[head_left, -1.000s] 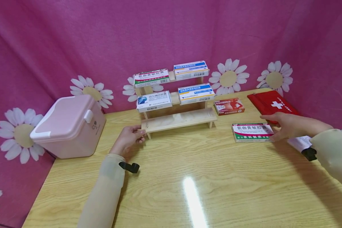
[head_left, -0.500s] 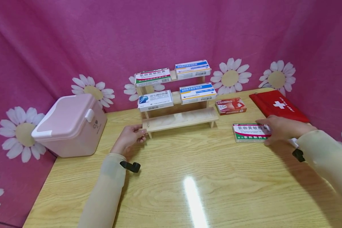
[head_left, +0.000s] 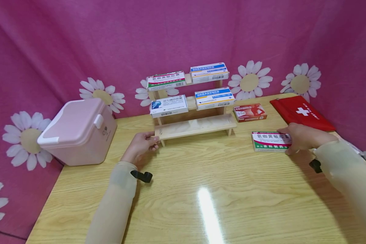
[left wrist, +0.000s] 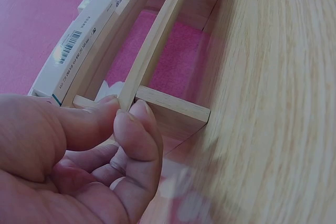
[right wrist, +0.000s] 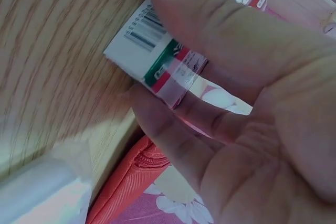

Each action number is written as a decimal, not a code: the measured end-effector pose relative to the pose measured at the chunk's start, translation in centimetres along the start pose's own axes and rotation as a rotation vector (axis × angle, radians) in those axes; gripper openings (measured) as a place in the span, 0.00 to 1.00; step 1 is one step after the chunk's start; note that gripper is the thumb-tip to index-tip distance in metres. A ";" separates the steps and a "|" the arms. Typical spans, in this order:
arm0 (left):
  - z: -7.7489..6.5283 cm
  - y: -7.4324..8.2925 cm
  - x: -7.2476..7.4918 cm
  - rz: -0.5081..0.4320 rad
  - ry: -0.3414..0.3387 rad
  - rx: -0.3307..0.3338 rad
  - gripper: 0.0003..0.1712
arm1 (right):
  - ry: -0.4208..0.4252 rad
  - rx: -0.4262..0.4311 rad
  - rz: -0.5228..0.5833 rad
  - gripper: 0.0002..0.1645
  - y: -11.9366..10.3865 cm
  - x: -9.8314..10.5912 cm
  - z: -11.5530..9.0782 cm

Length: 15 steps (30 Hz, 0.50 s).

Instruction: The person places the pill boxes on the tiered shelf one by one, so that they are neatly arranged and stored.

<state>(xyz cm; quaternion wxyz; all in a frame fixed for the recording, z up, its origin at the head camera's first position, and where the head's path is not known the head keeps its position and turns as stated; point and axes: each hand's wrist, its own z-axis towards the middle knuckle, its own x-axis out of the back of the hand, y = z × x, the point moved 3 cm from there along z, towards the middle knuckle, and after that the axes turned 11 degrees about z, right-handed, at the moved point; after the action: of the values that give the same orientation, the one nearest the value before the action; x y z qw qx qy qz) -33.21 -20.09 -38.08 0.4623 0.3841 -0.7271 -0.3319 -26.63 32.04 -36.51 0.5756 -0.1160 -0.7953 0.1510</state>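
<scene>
A stepped wooden display rack (head_left: 198, 126) stands mid-table. My left hand (head_left: 139, 146) pinches the left end of its lowest board between thumb and fingertip, as the left wrist view shows closely. To the right, a white, green and magenta medicine box (head_left: 268, 141) lies on the table. My right hand (head_left: 303, 138) grips that box's right end; in the right wrist view the thumb (right wrist: 210, 19) lies along one long side, with fingers at the opposite side. On the rack's upper two steps sit several medicine boxes, among them a blue and white medicine box (head_left: 215, 98).
Behind the gripped box lies a small red medicine box (head_left: 250, 112). A red first aid pouch (head_left: 305, 113) is at the back right, with a white item (head_left: 350, 146) partly hidden by the right arm. A pink lidded case (head_left: 77, 132) stands at the left.
My right hand has moved left onto the medicine box's right end and now grips it. My left hand keeps its hold on the rack. The head view has shifted slightly.
</scene>
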 end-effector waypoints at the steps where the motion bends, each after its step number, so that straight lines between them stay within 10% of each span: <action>1: 0.0 0.0 0.0 -0.003 0.000 -0.001 0.28 | 0.001 -0.003 0.005 0.71 0.0 0.0 0.0; 15: 0.1 -0.1 0.1 -0.001 -0.005 -0.001 0.28 | -0.005 -0.058 0.054 0.71 0.3 0.0 0.0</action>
<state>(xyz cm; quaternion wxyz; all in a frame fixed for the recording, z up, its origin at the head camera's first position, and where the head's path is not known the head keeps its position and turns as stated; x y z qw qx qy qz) -33.29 -20.20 -38.22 0.4605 0.3836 -0.7278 -0.3334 -26.63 32.28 -36.59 0.5658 -0.1536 -0.7973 0.1438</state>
